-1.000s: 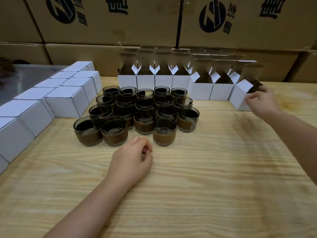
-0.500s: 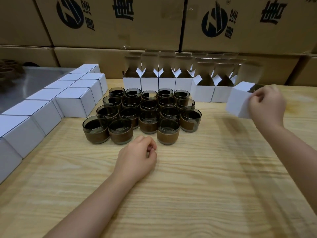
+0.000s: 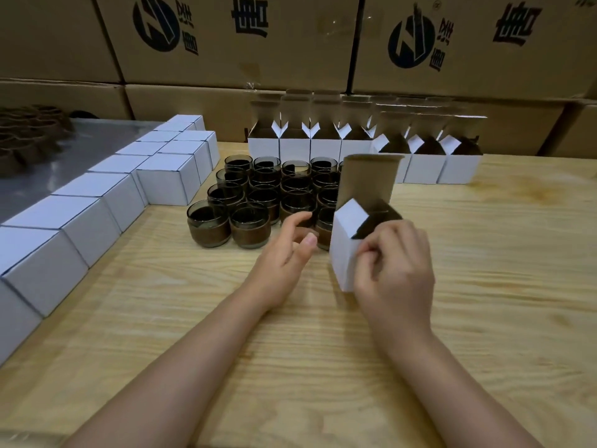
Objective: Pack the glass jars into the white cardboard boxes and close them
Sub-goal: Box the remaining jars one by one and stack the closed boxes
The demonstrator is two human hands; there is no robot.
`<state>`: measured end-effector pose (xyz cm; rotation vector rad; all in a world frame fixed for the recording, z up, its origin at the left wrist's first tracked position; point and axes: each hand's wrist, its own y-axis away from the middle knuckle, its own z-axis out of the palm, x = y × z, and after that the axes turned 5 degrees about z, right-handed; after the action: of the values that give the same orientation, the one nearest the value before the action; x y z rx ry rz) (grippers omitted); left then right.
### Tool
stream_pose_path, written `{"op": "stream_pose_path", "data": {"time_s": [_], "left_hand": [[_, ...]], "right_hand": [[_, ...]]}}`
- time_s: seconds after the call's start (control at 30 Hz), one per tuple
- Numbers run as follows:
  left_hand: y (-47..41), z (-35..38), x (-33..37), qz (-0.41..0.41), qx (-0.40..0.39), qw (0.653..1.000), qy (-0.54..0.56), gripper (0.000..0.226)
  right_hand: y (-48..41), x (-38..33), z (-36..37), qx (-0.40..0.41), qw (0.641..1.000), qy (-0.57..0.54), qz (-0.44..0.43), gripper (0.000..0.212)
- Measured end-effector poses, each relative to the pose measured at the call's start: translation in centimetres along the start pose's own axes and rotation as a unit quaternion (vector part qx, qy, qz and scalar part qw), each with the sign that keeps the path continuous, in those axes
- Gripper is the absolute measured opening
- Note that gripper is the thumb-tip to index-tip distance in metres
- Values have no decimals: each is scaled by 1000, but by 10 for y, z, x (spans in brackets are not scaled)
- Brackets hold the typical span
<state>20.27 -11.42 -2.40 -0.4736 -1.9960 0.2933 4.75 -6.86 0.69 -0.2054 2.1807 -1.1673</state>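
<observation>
One open box (image 3: 347, 250) gripped upright in right hand (image 3: 394, 279), mouth up; nearest jar (image 3: 326, 227) just behind-left of box, beside empty, half-curled left hand (image 3: 284, 257)

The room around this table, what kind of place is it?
Probably a packing station in a warehouse or small workshop: big printed cartons stacked behind, rows of white boxes closed and open, and a batch of identical glass jars awaiting packing.

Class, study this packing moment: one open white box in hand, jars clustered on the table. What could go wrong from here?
1. The left hand reaches into tightly clustered glass jars; lifting one could knock its neighbours.
2. The right hand alone holds the open box; it may tip as a jar goes in.
3. The upright lid flap could catch the jar.
</observation>
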Motion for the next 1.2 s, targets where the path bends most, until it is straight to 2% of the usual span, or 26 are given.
{"op": "stream_pose_path", "data": {"time_s": [0.13, 0.23, 0.33, 0.43, 0.57, 0.7, 0.83, 0.93, 1.03, 1.13, 1.2], "left_hand": [[3, 1, 1, 35, -30, 998, 44, 80], [2, 1, 2, 45, -29, 998, 26, 67], [1, 1, 0, 37, -25, 999, 26, 65], [1, 0, -1, 37, -27, 999, 26, 61], [2, 1, -1, 52, -35, 998, 26, 54], [3, 0, 1, 56, -33, 998, 19, 56], [6, 0, 2, 68, -27, 997, -2, 53], [9, 0, 3, 93, -25, 995, -16, 45], [8, 0, 4, 108, -31, 993, -39, 47], [8, 0, 4, 132, -37, 988, -74, 47], [8, -1, 6, 120, -37, 990, -57, 45]], "right_hand": [[17, -4, 6, -43, 997, 34, -58, 18], [20, -6, 7, -59, 994, 43, -80, 20], [16, 1, 4, -65, 993, -8, -98, 22], [6, 13, -2, -44, 992, -71, -95, 22], [-6, 26, -5, -53, 994, -52, -78, 23], [-10, 35, -5, -56, 992, -63, -99, 18], [-16, 42, -13, -14, 996, -75, -49, 20], [-17, 49, -13, -62, 995, -82, -5, 16], [-17, 54, -11, -117, 988, -100, 29, 12], [-18, 56, -10, -160, 980, -112, 36, 35], [-18, 56, -9, -192, 972, -125, 49, 45]]}}
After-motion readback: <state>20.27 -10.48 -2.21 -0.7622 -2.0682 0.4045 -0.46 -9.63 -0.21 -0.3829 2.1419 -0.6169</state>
